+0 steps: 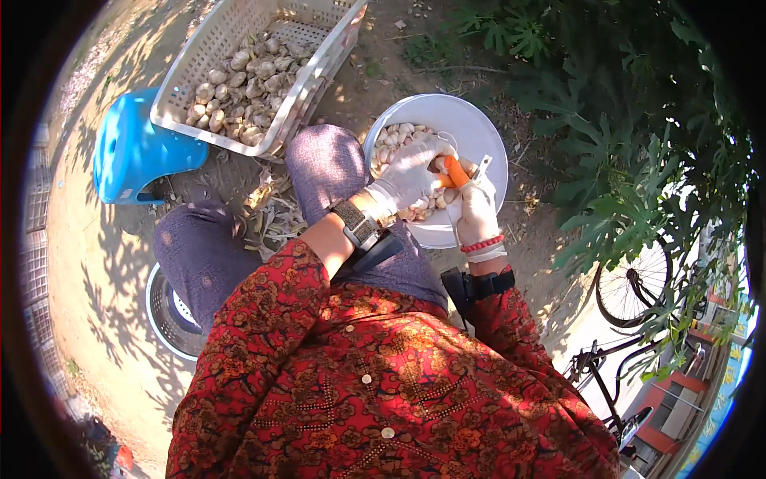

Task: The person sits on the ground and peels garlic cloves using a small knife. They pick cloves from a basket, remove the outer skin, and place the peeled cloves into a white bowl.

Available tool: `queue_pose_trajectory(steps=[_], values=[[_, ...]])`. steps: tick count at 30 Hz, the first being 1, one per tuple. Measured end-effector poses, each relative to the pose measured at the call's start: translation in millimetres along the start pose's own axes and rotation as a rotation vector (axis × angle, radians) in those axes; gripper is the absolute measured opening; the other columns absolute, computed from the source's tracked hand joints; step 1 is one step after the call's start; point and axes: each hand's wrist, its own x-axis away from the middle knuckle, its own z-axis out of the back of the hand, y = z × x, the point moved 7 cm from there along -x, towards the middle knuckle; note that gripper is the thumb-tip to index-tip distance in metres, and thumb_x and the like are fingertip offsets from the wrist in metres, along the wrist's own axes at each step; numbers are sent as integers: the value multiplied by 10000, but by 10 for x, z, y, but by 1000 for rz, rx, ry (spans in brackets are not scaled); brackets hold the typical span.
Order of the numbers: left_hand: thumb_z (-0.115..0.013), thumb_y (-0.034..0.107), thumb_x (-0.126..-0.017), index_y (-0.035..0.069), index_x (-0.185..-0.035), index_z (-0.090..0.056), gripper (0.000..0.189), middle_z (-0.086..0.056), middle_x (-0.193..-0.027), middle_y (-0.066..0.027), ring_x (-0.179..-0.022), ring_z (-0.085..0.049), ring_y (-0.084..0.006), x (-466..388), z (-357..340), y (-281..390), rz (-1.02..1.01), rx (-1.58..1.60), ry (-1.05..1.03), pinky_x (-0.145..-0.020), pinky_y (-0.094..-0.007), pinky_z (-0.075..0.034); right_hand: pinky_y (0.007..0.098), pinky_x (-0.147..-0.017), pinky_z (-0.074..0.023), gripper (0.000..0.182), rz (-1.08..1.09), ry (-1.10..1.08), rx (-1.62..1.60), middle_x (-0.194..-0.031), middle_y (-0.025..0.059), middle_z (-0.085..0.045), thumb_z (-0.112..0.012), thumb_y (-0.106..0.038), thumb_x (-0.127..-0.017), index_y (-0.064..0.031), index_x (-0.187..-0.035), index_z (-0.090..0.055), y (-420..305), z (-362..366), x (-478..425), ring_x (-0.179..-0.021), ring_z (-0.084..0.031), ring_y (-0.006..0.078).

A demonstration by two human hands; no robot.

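Note:
Both hands wear thin whitish gloves and meet over a white basin of pale garlic cloves. My left hand, with a watch at the wrist, curls around a small thing, seemingly garlic, mostly hidden by the fingers. My right hand, with a red bead bracelet, touches the left fingertips. A small metal tool with a hole near its end sticks out of its grip. Orange coverings show at the fingers, seemingly finger guards.
A white plastic crate of garlic bulbs stands beyond the knees, beside a blue plastic stool. Dry husks lie between the legs. A metal colander is at the left. Leafy branches and a bicycle are at the right.

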Motion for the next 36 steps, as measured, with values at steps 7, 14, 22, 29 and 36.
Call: queue_pose_trajectory(steps=[7, 14, 22, 29, 36], values=[[-565, -88, -667, 22, -849, -591, 215, -536, -775, -29, -708, -524, -121, -64, -95, -183, 266, 26, -142, -647, -244, -431, 198, -574, -433, 355, -68, -40, -134, -983, 119, -580, -374, -19, -788, 67, -1107, -506, 171, 164, -96, -666, -517, 95], [-699, 9, -697, 42, -947, -578, 279, -590, -844, -31, -781, -566, -116, -54, -128, -219, 348, 87, -201, -723, -247, -466, 163, -529, -404, 292, -283, -277, -400, -964, 93, -600, -450, -53, -823, 26, -1082, -556, 171, 102, -103, -589, -478, 66], [-534, 85, -833, 11, -1058, -568, 239, -605, -992, -101, -845, -603, -153, -17, -169, -352, 531, 374, -280, -737, -266, -494, 178, -603, -491, 282, -385, -345, -573, -950, 78, -601, -548, -41, -842, 12, -1118, -526, 178, 212, -76, -771, -606, 125], [-447, 132, -901, -7, -1157, -471, 292, -559, -1066, -131, -907, -590, -219, 91, -203, -427, 769, 831, -177, -779, -366, -511, 189, -576, -476, 226, -317, -365, -561, -879, 52, -596, -539, -52, -840, -8, -1061, -552, 320, 293, -157, -698, -582, 105], [-385, 125, -905, 23, -1198, -464, 320, -594, -942, -117, -777, -596, -169, 131, -5, -876, 791, 808, 24, -661, -304, -532, 195, -474, -409, 192, -305, -322, -525, -830, 46, -600, -563, -117, -842, -20, -1007, -580, 285, 245, -111, -630, -560, 97]])
